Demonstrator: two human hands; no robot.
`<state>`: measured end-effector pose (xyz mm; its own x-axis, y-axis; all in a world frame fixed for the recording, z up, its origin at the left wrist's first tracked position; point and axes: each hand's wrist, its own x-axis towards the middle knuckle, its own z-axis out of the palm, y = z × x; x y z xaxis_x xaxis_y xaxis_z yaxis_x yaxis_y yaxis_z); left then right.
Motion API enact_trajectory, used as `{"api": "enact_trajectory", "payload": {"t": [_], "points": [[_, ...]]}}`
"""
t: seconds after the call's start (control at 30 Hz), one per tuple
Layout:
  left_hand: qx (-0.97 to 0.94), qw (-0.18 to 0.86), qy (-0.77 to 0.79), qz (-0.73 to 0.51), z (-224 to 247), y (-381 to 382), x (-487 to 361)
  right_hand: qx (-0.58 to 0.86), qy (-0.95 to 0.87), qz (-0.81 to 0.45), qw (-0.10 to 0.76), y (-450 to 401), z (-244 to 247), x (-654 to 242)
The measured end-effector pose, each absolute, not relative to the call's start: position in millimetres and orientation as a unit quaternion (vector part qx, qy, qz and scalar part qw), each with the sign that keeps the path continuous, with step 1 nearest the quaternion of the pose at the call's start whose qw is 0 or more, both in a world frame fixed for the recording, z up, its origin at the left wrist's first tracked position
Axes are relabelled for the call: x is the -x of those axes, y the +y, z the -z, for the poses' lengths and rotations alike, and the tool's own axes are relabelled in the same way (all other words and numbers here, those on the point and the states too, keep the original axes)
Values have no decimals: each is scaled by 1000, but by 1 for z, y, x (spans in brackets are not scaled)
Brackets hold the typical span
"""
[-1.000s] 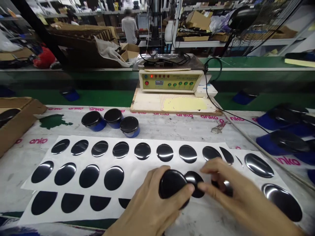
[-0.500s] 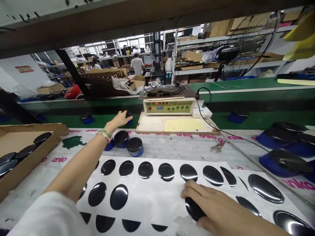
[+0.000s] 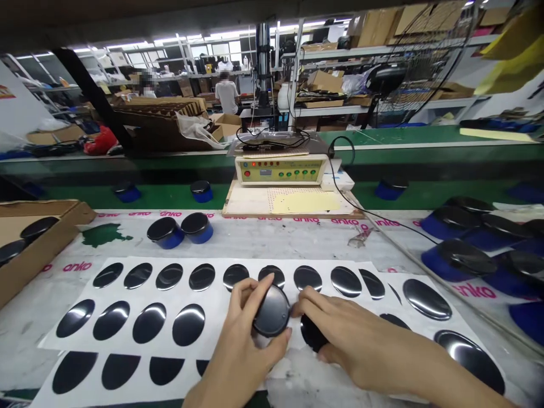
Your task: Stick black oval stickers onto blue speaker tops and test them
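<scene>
My left hand [image 3: 250,334] grips a round black lid [image 3: 272,311] by its edge. The lid's flat face is towards me and bears a small mark near the rim. Just right of it, my right hand [image 3: 340,334] has its fingers closed around a dark round piece [image 3: 312,333], mostly covered by the hand. Both hands are over a white sheet [image 3: 216,309] carrying rows of glossy black round stickers [image 3: 188,324]. Beyond the sheet, two blue round tubs with black lids [image 3: 196,228] stand side by side on the table.
A cardboard box [image 3: 63,226] with black-topped pieces is at the left. More blue tubs [image 3: 459,259] cluster at the right. A control box [image 3: 280,170] sits on a board at the back. A cable [image 3: 391,218] crosses the table. Several tubs stand on the green belt [image 3: 263,141].
My left hand has come back from the green belt, where a tub now stands, and holds a black lid beside my right hand. Two tubs stand on the near table instead of three.
</scene>
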<state>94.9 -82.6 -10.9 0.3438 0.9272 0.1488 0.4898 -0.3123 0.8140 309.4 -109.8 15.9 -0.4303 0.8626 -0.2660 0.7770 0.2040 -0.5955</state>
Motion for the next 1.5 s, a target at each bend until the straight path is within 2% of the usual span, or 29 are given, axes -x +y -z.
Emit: {"api": "enact_trajectory", "payload": {"t": [0.1, 0.33, 0.5, 0.57, 0.67, 0.73, 0.8, 0.93, 1.0, 1.27, 1.5], "points": [[-712, 383, 495, -320, 27, -93, -99, 518, -781, -340, 71, -108, -18, -309], [-726, 379, 462, -341, 31, -89, -97, 523, -765, -355, 120, -115, -22, -315], [-673, 414, 510, -340, 29, -89, -100, 524, -799, -270, 124, -127, -26, -330], [-615, 460, 550, -327, 26, -87, -101, 542, -798, -197, 178, -136, -26, -341], [-594, 491, 564, -296, 23, -85, -101, 619, -711, -70, 328, -147, -27, -352], [-624, 482, 539, -296, 23, -85, -101, 673, -603, -48, 425, -150, -28, -346], [-651, 468, 511, -309, 26, -85, -100, 706, -511, -116, 476, -147, -28, -328], [-674, 447, 494, -318, 32, -86, -98, 662, -454, -361, 474, -128, -16, -280], [-683, 440, 494, -310, 34, -85, -98, 631, -437, -405, 498, -120, -4, -265], [-697, 428, 476, -323, 36, -86, -97, 592, -398, -449, 539, -116, 20, -251], [-702, 422, 469, -331, 37, -83, -98, 634, -445, -353, 524, -113, 15, -245]]}}
